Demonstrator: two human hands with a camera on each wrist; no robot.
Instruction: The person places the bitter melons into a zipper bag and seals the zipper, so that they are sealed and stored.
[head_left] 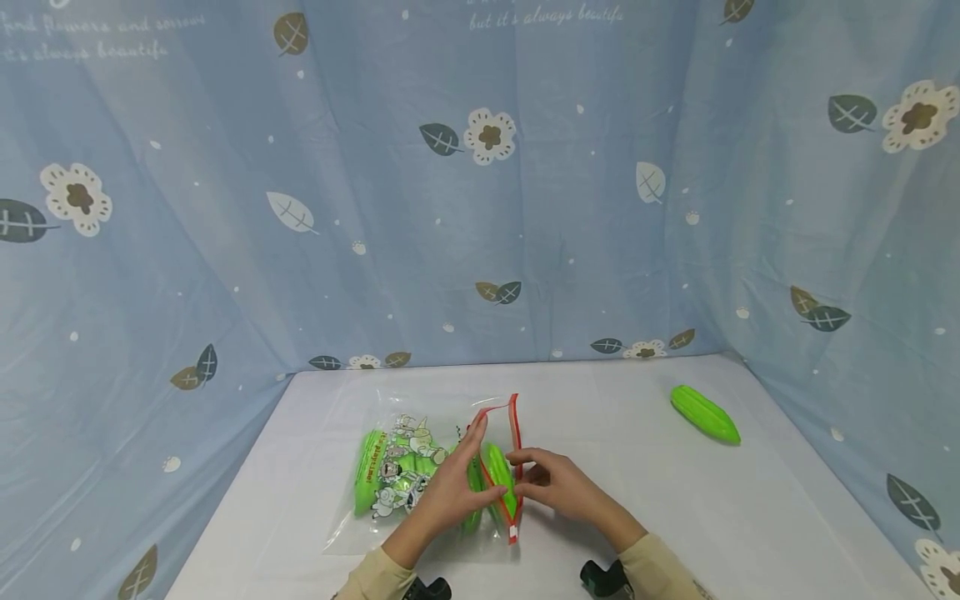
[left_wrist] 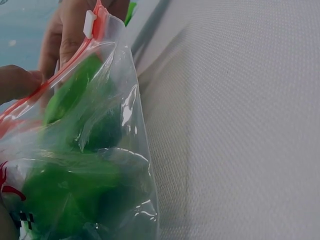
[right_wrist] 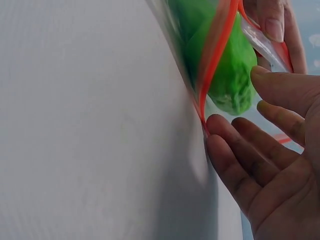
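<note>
A clear zip bag (head_left: 348,529) with a red zip edge and cartoon print lies on the table, several green pieces showing through it. At its parted mouth sits a bumpy green gourd-like piece (right_wrist: 232,82), its end showing between the red strips. My left hand (head_left: 452,492) lies over the mouth side and holds the lip, thumb (left_wrist: 20,82) at the red edge. Relaxed fingers mark my right hand (right_wrist: 270,170), just outside the mouth. Its thumb tip is right beside the gourd-like piece, and other fingertips are at the red edge. A white slider (left_wrist: 89,24) sits at the near zip end.
Another long green ridged piece (head_left: 705,414) lies apart at the right rear of the white table (head_left: 600,400). A blue curtain (head_left: 390,208) with leaves and flowers borders the table at the back and sides.
</note>
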